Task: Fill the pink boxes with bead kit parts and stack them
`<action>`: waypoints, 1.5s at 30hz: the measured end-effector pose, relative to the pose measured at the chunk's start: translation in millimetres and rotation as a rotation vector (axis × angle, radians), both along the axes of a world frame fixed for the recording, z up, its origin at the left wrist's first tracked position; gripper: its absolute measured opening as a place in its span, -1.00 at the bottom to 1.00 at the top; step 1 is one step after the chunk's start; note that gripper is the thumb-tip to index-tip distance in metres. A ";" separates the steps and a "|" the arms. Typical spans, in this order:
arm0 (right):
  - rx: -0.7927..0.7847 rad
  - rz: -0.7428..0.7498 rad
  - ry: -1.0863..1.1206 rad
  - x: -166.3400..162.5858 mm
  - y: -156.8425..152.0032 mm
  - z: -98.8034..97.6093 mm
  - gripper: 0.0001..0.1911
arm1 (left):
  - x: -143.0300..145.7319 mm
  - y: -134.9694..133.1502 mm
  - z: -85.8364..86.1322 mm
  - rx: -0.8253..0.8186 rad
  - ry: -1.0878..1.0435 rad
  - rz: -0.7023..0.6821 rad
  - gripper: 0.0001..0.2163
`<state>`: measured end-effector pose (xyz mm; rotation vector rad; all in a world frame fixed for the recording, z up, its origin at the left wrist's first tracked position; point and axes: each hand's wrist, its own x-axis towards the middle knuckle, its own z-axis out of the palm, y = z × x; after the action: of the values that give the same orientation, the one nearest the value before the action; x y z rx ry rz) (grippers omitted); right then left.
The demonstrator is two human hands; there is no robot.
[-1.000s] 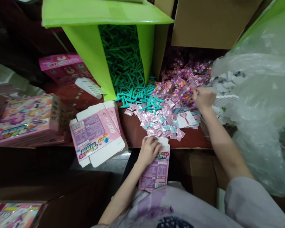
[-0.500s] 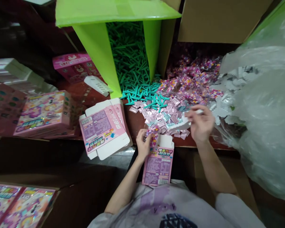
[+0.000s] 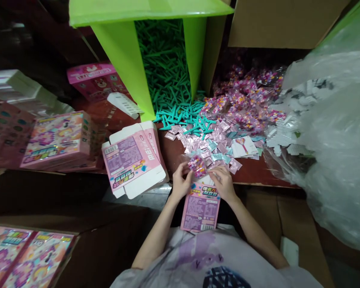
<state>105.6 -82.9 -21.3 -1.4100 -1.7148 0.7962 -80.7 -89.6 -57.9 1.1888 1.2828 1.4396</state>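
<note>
In front of my body a pink and purple printed box (image 3: 200, 210) stands tilted, its top end away from me and its white flaps up. My left hand (image 3: 181, 182) is closed on a small clear bag of colourful beads (image 3: 197, 166), just above the box's top. At the box's upper right corner is my right hand (image 3: 224, 183), its fingers bent together near the bag's edge. Whatever the right fingers pinch is hidden. Just beyond the hands lie many pink and light blue sachets (image 3: 217, 140) and a small stack of printed white cards (image 3: 244, 147).
Flattened boxes (image 3: 135, 164) lie left of my hands. A green bin (image 3: 120, 60) spills teal pen-like sticks (image 3: 174, 114). More bead bags (image 3: 246, 100) and white plastic pieces (image 3: 280, 134) are piled at right beside a large clear plastic bag (image 3: 339, 160). Packed boxes (image 3: 57, 138) stand at left.
My right hand has moved left and toward me, from over the sachets to the box's top. The card stack now shows where it was. My left hand keeps the bead bag.
</note>
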 end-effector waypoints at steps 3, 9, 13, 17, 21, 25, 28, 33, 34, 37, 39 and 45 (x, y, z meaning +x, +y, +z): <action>0.167 -0.069 -0.359 10.0 -12.7 -5.2 -0.85 | -8.4 2.4 8.6 0.050 0.416 -0.126 -0.39; 0.281 -0.281 -0.296 15.6 -23.7 -25.4 -0.81 | -8.9 0.9 25.5 0.132 0.841 -0.335 -0.83; 0.149 -0.458 0.129 -0.3 -41.2 -36.7 -0.70 | -3.8 -18.6 16.6 0.175 0.828 -0.326 -0.70; -0.034 -0.440 0.512 -16.8 -65.4 -34.0 -0.68 | -3.4 -43.6 8.3 0.260 0.518 -0.202 -0.54; -0.341 -0.173 0.850 -16.6 -71.6 -20.9 -0.51 | -3.9 -58.0 6.4 0.110 0.144 0.054 -0.57; -0.628 -0.066 0.949 -13.8 -62.7 -17.2 -0.54 | -5.4 -54.5 2.0 -0.116 -0.175 -0.191 -0.70; -0.624 -0.150 0.902 -15.6 -59.0 -19.3 -0.54 | -3.8 -49.4 -4.5 -0.228 -0.375 -0.223 -0.54; -0.319 -0.159 0.701 -14.1 -63.2 -24.3 -0.85 | 0.4 -49.8 -15.6 -0.075 -0.480 -0.241 -0.57; -0.260 -0.173 0.656 -13.5 -64.2 -25.8 -0.86 | 0.7 -50.4 -16.5 -0.029 -0.437 -0.254 -0.71; -0.187 -0.215 0.623 -13.4 -66.3 -29.9 -0.88 | 0.9 -51.2 -14.6 0.060 -0.249 -0.239 -0.82; -0.200 -0.237 0.645 -13.5 -66.7 -31.0 -0.82 | 0.1 -52.0 -10.4 0.069 -0.168 -0.205 -0.71; -0.255 0.017 0.641 10.5 -67.8 -28.5 -0.93 | -16.9 -62.7 -1.4 0.123 -0.015 -0.336 -0.78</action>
<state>116.1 -150.6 -49.8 -1.1231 -1.1576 1.3414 -97.6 -152.3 -59.3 1.3978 0.9403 1.2882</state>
